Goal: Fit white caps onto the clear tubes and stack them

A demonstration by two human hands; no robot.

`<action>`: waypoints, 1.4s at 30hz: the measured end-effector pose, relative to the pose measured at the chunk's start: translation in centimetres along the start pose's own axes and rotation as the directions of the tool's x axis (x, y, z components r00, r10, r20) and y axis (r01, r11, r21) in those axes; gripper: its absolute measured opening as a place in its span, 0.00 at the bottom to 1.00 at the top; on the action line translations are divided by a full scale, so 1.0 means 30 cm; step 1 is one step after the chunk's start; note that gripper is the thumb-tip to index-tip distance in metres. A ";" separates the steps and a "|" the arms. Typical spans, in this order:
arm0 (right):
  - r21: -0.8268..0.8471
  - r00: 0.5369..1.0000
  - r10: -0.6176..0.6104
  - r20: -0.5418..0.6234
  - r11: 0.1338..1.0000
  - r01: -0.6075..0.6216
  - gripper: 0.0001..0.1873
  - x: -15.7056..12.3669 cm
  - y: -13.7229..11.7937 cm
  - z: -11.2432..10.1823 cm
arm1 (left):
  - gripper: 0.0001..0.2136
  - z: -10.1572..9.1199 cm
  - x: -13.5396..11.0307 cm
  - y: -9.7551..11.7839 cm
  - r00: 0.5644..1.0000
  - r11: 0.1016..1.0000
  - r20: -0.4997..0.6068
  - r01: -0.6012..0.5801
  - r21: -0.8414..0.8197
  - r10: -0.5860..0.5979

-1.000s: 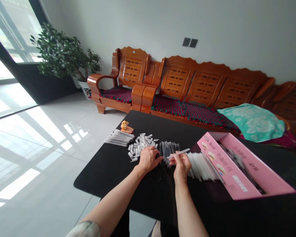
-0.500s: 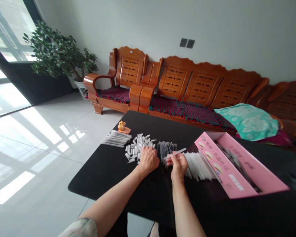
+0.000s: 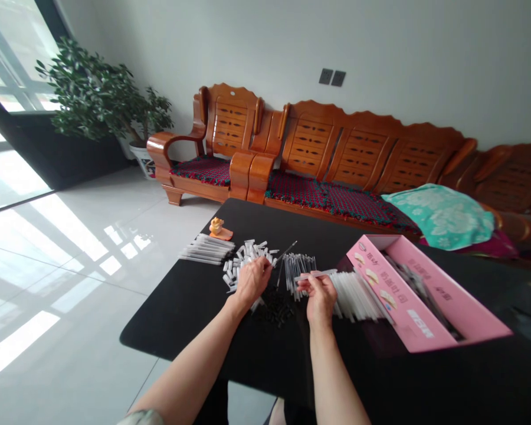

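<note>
My left hand (image 3: pixel 251 284) is closed at the right side of a pile of small white caps (image 3: pixel 231 273), its fingertips pinching a thin pen refill (image 3: pixel 288 249) that slants up to the right. My right hand (image 3: pixel 321 295) is closed around a whitish pen barrel (image 3: pixel 315 274), lying nearly level. Between the hands lies a row of refills (image 3: pixel 297 268) with silvery tips. Beside my right hand are many translucent pen barrels (image 3: pixel 358 297). Small black pieces (image 3: pixel 277 311) lie loose on the table, nearer to me than the refills.
A bundle of whitish pens (image 3: pixel 207 248) and a small orange figurine (image 3: pixel 218 228) sit at the left on the black table (image 3: pixel 181 321). An open pink box (image 3: pixel 407 295) stands at right. Behind are a wooden sofa (image 3: pixel 312 144) and a potted plant (image 3: pixel 97 94).
My left hand has moved slightly left and up, and a refill now shows at its fingers. The black pieces it was covering are visible. My right hand keeps the barrel, now more level.
</note>
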State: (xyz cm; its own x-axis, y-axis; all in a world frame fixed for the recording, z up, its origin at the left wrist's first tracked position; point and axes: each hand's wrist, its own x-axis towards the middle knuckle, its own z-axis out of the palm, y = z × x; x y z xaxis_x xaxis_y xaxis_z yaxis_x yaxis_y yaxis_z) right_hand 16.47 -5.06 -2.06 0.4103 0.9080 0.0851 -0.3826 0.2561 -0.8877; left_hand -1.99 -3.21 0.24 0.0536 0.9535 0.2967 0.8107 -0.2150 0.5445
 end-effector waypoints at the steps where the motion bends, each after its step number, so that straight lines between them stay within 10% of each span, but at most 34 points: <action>1: 0.038 1.000 0.013 0.003 0.999 -0.013 0.13 0.005 -0.004 -0.004 | 0.08 -0.010 -0.002 -0.015 1.000 0.998 0.012 -0.005 -0.056 0.005; 9: 0.225 0.998 -0.002 -0.064 0.974 0.016 0.14 0.047 -0.031 -0.053 | 0.07 -0.021 -0.013 -0.050 0.987 0.923 -0.062 -0.162 -0.349 0.150; 21: 0.210 0.989 -0.048 -0.140 0.975 0.077 0.15 0.069 -0.016 -0.074 | 0.06 -0.013 -0.004 -0.071 0.994 0.754 -0.037 -0.101 -0.649 0.102; 42: 0.189 0.999 0.046 -0.012 0.981 -0.043 0.14 0.059 -0.019 -0.055 | 0.09 -0.003 -0.004 -0.076 0.993 0.743 -0.011 -0.097 -0.663 0.120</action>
State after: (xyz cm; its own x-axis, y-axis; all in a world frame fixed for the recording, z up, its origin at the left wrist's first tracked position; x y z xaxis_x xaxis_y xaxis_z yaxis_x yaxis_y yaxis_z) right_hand 18.77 -4.13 -2.16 0.4020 0.9148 0.0384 -0.5493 0.2745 -0.7892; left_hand -3.89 -2.85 -0.97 0.1440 0.9186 0.3681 0.2106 -0.3919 0.8956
